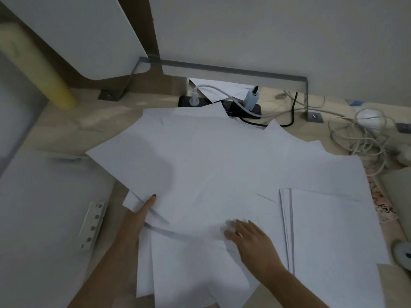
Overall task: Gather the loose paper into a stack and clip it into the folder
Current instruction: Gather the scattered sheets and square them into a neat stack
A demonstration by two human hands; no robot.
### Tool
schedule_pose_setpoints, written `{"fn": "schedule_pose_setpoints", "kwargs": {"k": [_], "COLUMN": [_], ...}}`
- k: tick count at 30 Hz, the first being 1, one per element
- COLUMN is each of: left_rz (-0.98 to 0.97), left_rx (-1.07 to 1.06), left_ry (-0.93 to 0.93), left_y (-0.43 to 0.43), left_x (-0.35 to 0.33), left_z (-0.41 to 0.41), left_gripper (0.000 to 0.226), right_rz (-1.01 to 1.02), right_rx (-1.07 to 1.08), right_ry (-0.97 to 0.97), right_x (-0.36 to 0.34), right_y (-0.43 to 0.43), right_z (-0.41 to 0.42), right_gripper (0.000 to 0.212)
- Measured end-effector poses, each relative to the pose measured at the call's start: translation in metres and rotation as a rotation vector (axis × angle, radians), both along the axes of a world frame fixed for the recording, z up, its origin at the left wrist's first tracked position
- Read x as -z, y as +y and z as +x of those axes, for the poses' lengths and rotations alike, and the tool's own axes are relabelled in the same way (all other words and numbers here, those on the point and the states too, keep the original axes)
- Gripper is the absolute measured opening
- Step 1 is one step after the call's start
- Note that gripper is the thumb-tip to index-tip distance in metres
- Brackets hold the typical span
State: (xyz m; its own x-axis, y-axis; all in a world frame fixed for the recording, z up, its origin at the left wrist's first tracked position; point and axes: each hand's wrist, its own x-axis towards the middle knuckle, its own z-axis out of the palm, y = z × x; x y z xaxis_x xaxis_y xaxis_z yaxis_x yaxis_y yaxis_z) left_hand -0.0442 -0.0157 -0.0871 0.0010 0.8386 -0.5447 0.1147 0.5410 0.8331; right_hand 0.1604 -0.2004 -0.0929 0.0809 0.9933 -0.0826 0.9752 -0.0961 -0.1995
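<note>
Many loose white sheets of paper point(218, 165) lie fanned out and overlapping across the wooden desk. A neater small stack point(329, 230) sits at the right. An open white folder point(44, 218) lies at the left, its metal clip strip point(92, 225) near its right edge. My left hand point(138, 216) is at the left edge of the pile, thumb on top and fingers hidden under the sheets, gripping them. My right hand point(249, 238) rests flat on the sheets in the middle, fingers spread and blurred.
A black power strip point(222, 105) with white plugs and cables sits behind the paper under a metal bracket point(222, 70). Tangled white cables point(360, 134) lie at the right. A yellow tube point(40, 70) stands at the back left. A round white object point(402, 252) sits at the right edge.
</note>
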Motion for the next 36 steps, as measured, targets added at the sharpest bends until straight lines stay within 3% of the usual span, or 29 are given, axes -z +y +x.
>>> {"fn": "schedule_pose_setpoints", "kwargs": {"k": [3,5,10,12,15,19,26,31,33,36], "left_rz": [-0.053,-0.088,-0.145,-0.122,-0.092,-0.13,0.179,0.279,0.28,0.269], "left_rx": [0.028,0.042,0.08,0.069,0.045,0.066,0.148,0.164,0.179,0.159], "left_ry": [-0.037,-0.062,-0.115,-0.188,-0.203,-0.063,0.201,0.156,0.131,0.065], "left_y": [0.0,-0.001,-0.006,-0.011,-0.017,-0.016,0.005,0.027,0.035,0.04], "left_x": [0.002,0.003,0.001,-0.002,-0.002,0.012,-0.017,-0.055,-0.068,-0.083], "left_z": [-0.002,-0.007,-0.021,-0.02,-0.006,0.006,-0.011,-0.057,-0.076,-0.095], "left_gripper": [0.052,0.05,0.045,0.031,0.03,0.037,0.046,0.028,0.025,0.01], "right_rz": [0.001,0.007,0.002,-0.015,-0.114,-0.231,-0.166,-0.122,-0.062,0.099], "right_rx": [0.145,0.392,1.031,1.167,1.2,1.046,1.07,1.028,1.033,1.103], "right_ry": [-0.011,0.155,1.078,1.261,1.153,1.032,0.994,0.956,1.088,1.669], "right_x": [0.006,0.006,-0.029,-0.037,-0.035,-0.021,-0.018,-0.024,-0.029,-0.039], "right_y": [-0.01,-0.008,0.02,0.03,0.039,0.034,0.02,0.025,0.033,0.05], "right_z": [0.0,0.005,0.022,0.026,0.018,-0.003,0.005,0.013,0.014,0.02], "right_gripper": [0.058,0.052,0.04,0.04,0.044,0.039,0.03,0.036,0.052,0.088]}}
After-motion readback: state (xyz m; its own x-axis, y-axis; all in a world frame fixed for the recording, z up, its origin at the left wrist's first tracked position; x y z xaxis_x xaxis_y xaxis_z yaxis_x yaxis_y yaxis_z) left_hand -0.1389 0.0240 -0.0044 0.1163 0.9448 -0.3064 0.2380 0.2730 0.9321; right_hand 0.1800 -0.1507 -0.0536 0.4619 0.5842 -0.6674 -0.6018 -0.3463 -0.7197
